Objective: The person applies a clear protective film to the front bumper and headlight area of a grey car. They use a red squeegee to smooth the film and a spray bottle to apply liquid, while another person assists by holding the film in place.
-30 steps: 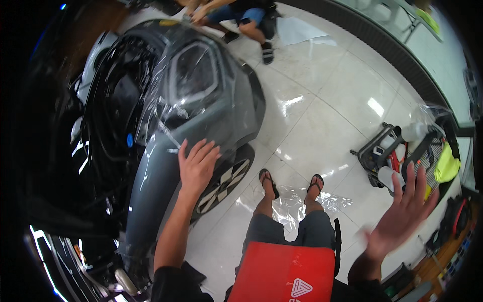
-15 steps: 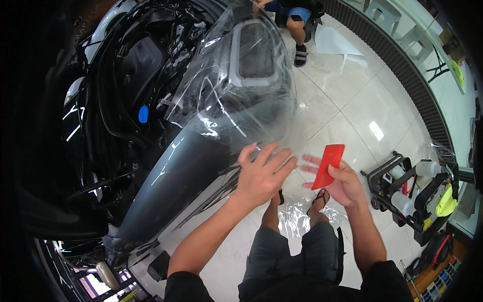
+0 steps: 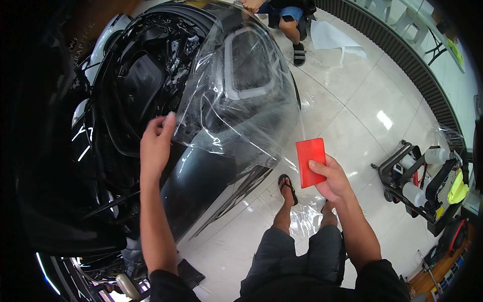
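We have a sheet of clear protective film (image 3: pixel 236 121) draped loosely over the front corner of a dark grey car (image 3: pixel 201 176), covering the headlight (image 3: pixel 246 65) and the fender below it. The film is wrinkled and hangs free along its lower edge, which trails off toward four o'clock, past the bumper and down near our feet.

Our left hand (image 3: pixel 155 146) sits at the film's nine o'clock edge, fingers (image 3: pixel 166 126) closed lightly on that edge where it meets the open engine bay (image 3: pixel 141 85); it looks like a pinch, though the exact grip is hard to read through the glare. Our right hand (image 3: pixel 329 178) is off the car, at about four o'clock from the headlight, closed around a red squeegee card (image 3: pixel 310 161) held upright, thumb across its lower face. The card stands just beside the loose hanging edge of the film, not touching the panel.

So the film's long run lies between our two hands, from ten o'clock down to four o'clock: the left hand is the one on it, the right hand with the card is near but apart.

Farther out, a seated person's legs (image 3: pixel 289 25) show at twelve o'clock, and a black tool cart with spray bottles (image 3: pixel 420 181) stands on the tiled floor (image 3: pixel 362 100) at three o'clock.
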The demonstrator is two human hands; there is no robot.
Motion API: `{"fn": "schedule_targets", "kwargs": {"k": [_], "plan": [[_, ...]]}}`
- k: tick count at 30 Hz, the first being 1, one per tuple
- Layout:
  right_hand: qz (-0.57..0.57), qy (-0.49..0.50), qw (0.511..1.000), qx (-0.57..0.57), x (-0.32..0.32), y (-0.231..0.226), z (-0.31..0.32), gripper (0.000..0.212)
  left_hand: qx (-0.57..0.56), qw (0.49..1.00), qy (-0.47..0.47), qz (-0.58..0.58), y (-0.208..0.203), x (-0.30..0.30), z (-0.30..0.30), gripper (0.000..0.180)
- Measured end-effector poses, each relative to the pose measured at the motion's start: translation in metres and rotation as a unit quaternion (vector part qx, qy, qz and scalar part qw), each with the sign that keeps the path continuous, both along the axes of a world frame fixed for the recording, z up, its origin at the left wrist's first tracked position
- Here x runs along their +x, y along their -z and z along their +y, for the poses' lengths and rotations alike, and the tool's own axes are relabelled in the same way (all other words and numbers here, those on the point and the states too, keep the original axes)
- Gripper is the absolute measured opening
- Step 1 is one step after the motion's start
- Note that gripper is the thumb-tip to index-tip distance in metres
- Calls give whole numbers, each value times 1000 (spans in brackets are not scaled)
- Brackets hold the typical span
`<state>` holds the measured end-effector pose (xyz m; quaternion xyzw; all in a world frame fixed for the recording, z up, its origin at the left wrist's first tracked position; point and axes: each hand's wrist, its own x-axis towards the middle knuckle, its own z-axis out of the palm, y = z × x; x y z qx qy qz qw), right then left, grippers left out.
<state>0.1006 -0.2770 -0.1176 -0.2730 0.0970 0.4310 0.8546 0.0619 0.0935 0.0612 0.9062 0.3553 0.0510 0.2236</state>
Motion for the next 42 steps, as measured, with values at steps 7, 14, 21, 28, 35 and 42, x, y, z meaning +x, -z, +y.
{"fn": "schedule_targets", "kwargs": {"k": [7,14,21,28,35,42], "plan": [[-37,35,998,-24,-5,8,-2,35,-146,974,13,171,-10,33,14,45],[-6,31,999,-24,-3,-3,-1,31,-356,922,83,127,0,40,52,19],[0,24,999,-31,3,-11,-8,35,-334,937,62,76,5,54,40,25],[-13,40,999,-27,3,-10,-7,32,-346,936,47,48,24,68,58,11],[-24,29,999,-25,3,-11,-5,34,-395,908,8,136,-5,64,38,26],[-42,-3,997,-70,-6,8,2,35,-427,896,25,116,-32,51,38,26]]}}
